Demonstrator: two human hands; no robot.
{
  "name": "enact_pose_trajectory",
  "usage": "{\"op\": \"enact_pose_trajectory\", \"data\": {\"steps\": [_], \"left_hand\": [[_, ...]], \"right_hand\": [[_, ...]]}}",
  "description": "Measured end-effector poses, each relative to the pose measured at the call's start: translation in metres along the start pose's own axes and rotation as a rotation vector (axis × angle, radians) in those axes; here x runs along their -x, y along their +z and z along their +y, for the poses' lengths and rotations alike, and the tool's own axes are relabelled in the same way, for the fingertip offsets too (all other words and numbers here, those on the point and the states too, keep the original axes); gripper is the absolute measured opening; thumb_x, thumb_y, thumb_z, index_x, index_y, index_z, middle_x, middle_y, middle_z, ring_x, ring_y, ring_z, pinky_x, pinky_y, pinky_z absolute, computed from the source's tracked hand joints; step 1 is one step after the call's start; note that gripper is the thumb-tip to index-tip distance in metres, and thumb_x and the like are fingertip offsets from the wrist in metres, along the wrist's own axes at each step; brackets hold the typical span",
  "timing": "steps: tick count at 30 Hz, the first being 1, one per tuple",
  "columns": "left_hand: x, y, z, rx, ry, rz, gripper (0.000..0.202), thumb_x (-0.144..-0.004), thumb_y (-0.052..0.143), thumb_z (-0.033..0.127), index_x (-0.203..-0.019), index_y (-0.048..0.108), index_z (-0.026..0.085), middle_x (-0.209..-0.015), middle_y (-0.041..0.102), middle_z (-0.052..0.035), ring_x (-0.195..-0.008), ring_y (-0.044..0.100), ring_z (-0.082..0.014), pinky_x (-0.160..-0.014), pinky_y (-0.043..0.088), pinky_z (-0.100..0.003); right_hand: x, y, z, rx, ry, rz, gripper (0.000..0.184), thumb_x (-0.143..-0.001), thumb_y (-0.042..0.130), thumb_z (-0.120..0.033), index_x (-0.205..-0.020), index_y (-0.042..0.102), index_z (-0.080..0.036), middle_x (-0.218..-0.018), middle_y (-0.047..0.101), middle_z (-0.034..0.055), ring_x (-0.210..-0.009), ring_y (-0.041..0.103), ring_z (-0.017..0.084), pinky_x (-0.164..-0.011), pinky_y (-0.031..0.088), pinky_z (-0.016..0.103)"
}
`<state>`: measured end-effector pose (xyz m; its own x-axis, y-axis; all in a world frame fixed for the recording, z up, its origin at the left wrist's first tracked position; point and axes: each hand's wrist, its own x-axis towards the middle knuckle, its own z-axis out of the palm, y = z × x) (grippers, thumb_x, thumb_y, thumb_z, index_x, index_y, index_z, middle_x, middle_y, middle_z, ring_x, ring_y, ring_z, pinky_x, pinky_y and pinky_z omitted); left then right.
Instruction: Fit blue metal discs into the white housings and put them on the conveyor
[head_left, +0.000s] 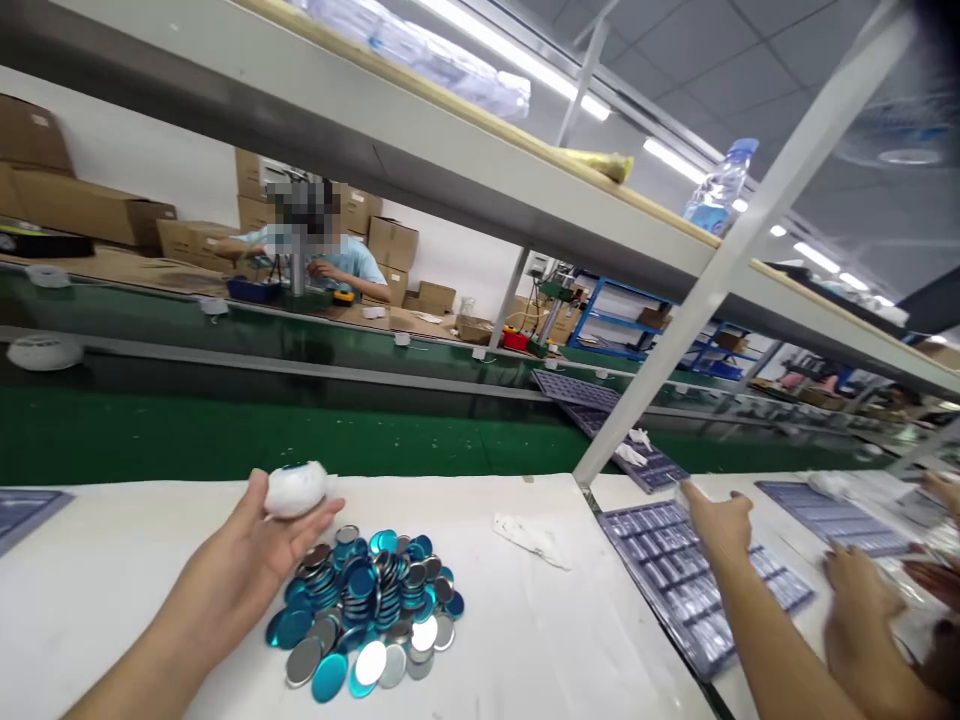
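In my left hand (259, 560) is a smooth, rounded white plastic piece with a small dark mark on top (298, 489), held between thumb and fingers above the white table. Just right of that hand lies a heap of round metal discs (375, 590), some silver and some with a blue face. My right hand (718, 525) reaches out to the right, over the far edge of a dark compartmented tray (660, 570) filled with shiny, clear-looking pieces. Something whitish shows at its fingertips, too small to make out.
A crumpled white strip (532, 540) lies on the table. Beyond runs a green conveyor (420, 440) with more trays (600, 415). A slanting post (675, 340) carries an overhead shelf (480, 150). Another person's hand (862, 590) is close on the right; a co-worker (352, 265) sits opposite.
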<state>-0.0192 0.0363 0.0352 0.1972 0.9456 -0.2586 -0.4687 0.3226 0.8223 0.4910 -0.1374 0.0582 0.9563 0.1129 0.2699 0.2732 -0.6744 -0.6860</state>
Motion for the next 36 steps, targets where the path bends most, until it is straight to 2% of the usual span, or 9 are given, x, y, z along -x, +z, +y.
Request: {"op": "enact_pose_trajectory", "data": {"steps": [2, 6, 9, 12, 15, 18, 28, 32, 36], "left_hand": [[0.001, -0.001, 0.0, 0.001, -0.038, -0.037, 0.047, -0.094, 0.053, 0.042, -0.13, 0.052, 0.012, -0.124, 0.066, -0.0199, -0.11, 0.067, -0.0291, -0.086, 0.061, -0.036], [0.017, 0.008, -0.007, -0.079, -0.088, -0.107, 0.038, -0.091, 0.058, 0.033, -0.123, 0.058, 0.012, -0.118, 0.069, -0.0195, -0.094, 0.071, -0.0271, -0.072, 0.061, -0.032], [0.039, 0.023, -0.019, -0.057, -0.19, -0.289, 0.035, -0.092, 0.055, 0.038, -0.117, 0.061, 0.013, -0.11, 0.071, -0.0168, -0.085, 0.071, -0.0269, -0.07, 0.059, -0.035], [0.054, 0.034, -0.029, 0.106, -0.302, -0.431, 0.036, -0.093, 0.052, 0.044, -0.115, 0.062, 0.018, -0.097, 0.071, -0.0101, -0.074, 0.067, -0.0223, -0.071, 0.057, -0.037], [0.056, 0.034, -0.03, 0.133, -0.265, -0.29, 0.03, -0.091, 0.055, 0.045, -0.101, 0.065, 0.018, -0.074, 0.066, -0.0043, -0.059, 0.058, -0.0159, -0.055, 0.051, -0.027], [0.052, 0.03, -0.026, 0.102, -0.231, -0.176, 0.031, -0.089, 0.057, 0.048, -0.095, 0.064, 0.019, -0.064, 0.062, -0.0028, -0.053, 0.052, -0.0148, -0.044, 0.042, -0.022], [0.056, 0.033, -0.024, 0.058, -0.203, -0.156, 0.036, -0.088, 0.055, 0.053, -0.096, 0.061, 0.018, -0.063, 0.062, -0.0022, -0.049, 0.048, -0.0131, -0.049, 0.045, -0.023], [0.054, 0.031, -0.027, 0.035, -0.164, -0.183, 0.038, -0.09, 0.052, 0.051, -0.113, 0.058, 0.021, -0.07, 0.062, -0.0011, -0.053, 0.051, -0.0144, -0.051, 0.047, -0.025], [0.054, 0.03, -0.032, -0.018, -0.083, -0.247, 0.041, -0.088, 0.056, 0.049, -0.122, 0.056, 0.026, -0.073, 0.061, 0.0008, -0.058, 0.051, -0.015, -0.053, 0.046, -0.025]], "right_hand": [[0.038, 0.008, -0.017, -0.112, -0.069, -0.104, 0.078, -0.079, 0.069, -0.047, -0.141, 0.039, -0.01, -0.123, 0.059, 0.0213, -0.107, 0.059, 0.037, -0.089, 0.047, 0.052], [0.161, 0.03, -0.061, -0.402, -0.3, -0.459, 0.078, -0.069, 0.071, -0.048, -0.138, 0.043, -0.026, -0.1, 0.068, 0.0024, -0.08, 0.067, 0.023, -0.074, 0.054, 0.034], [0.257, 0.035, -0.099, -0.82, -0.441, -0.931, 0.088, -0.069, 0.075, -0.038, -0.145, 0.031, -0.027, -0.109, 0.064, 0.0045, -0.085, 0.066, 0.022, -0.076, 0.054, 0.034], [0.31, 0.034, -0.126, -0.755, -0.547, -1.096, 0.093, -0.069, 0.078, -0.029, -0.147, 0.027, -0.03, -0.117, 0.06, 0.0044, -0.095, 0.063, 0.022, -0.083, 0.052, 0.034], [0.31, 0.041, -0.136, -0.551, -0.738, -1.066, 0.054, -0.086, 0.062, -0.029, -0.137, 0.045, -0.025, -0.113, 0.061, 0.0044, -0.095, 0.061, 0.02, -0.084, 0.049, 0.032], [0.286, 0.056, -0.132, -0.364, -0.889, -1.057, 0.022, -0.092, 0.048, -0.019, -0.1, 0.068, -0.021, -0.096, 0.064, 0.0044, -0.09, 0.061, 0.019, -0.082, 0.046, 0.031], [0.27, 0.069, -0.118, -0.208, -0.924, -1.221, 0.015, -0.077, 0.057, -0.008, -0.081, 0.06, -0.022, -0.068, 0.061, -0.0019, -0.062, 0.055, 0.016, -0.058, 0.037, 0.025], [0.264, 0.049, -0.122, -0.341, -0.837, -1.288, 0.002, -0.087, 0.054, -0.021, -0.087, 0.055, -0.023, -0.062, 0.053, -0.0058, -0.056, 0.05, 0.013, -0.053, 0.038, 0.022], [0.279, 0.027, -0.123, -0.717, -0.637, -1.41, 0.015, -0.09, 0.057, -0.035, -0.095, 0.057, -0.021, -0.062, 0.055, -0.005, -0.054, 0.05, 0.012, -0.052, 0.042, 0.022]]}}
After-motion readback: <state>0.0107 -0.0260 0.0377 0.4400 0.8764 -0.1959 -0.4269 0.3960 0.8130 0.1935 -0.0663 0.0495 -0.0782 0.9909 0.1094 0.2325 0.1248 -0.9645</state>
